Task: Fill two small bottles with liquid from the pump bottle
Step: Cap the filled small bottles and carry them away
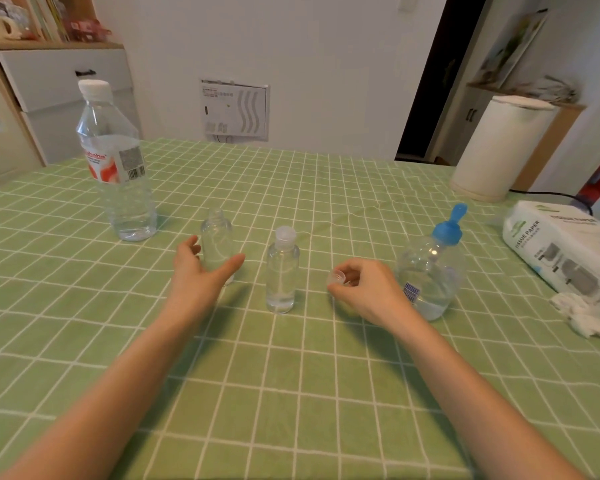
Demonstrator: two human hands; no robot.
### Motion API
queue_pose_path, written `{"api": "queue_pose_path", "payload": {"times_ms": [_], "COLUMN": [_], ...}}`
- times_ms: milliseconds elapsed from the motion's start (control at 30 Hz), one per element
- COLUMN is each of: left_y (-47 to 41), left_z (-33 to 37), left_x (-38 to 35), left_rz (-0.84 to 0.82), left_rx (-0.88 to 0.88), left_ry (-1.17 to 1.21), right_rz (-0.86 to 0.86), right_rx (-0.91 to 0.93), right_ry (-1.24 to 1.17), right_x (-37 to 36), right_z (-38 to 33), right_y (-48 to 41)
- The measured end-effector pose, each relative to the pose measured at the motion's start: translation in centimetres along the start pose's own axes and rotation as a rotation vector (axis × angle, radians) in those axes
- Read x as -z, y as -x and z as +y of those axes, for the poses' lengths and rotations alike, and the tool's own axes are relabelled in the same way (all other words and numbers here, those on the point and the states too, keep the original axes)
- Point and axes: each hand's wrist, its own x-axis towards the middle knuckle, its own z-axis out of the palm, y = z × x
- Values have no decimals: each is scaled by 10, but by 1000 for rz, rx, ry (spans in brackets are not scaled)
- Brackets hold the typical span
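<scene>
Two small clear bottles stand mid-table. The left small bottle (217,239) has no cap, and my left hand (196,268) curls open around its base, thumb on its right side; contact is unclear. The right small bottle (282,271) is capped, holds clear liquid, and stands free between my hands. My right hand (362,289) pinches a small clear cap (336,278) in its fingertips just above the cloth. Behind that hand stands the round clear pump bottle (430,271) with a blue pump top and some liquid at the bottom.
A tall water bottle (116,161) stands at the back left on the green checked tablecloth (291,393). A white paper roll (496,147) and a tissue pack (565,251) with loose tissue sit at the right edge.
</scene>
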Motion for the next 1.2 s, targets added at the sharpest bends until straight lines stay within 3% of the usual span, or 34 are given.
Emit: {"api": "queue_pose_path", "payload": {"times_ms": [200,533,700,900,1200], "left_y": [-6,57,97,118,117], "left_z": [-3,7,12,17,19], "left_x": [-7,19,23,12,6], "left_rz": [-22,-158,-296,-359,-410], "left_rx": [-32,-117,-82,-93,-91], "left_ry": [15,22,26,33,11], "right_rz": [-100,-281,-263,-273,-303], "right_rx": [44,155,183,332,396], "right_ry": [-36,-368,-366,-369,-398], "right_x": [7,20,21,29,38], "right_z": [-10,-31,-43,-54,-60], "right_y": [19,42,50,61,61]}}
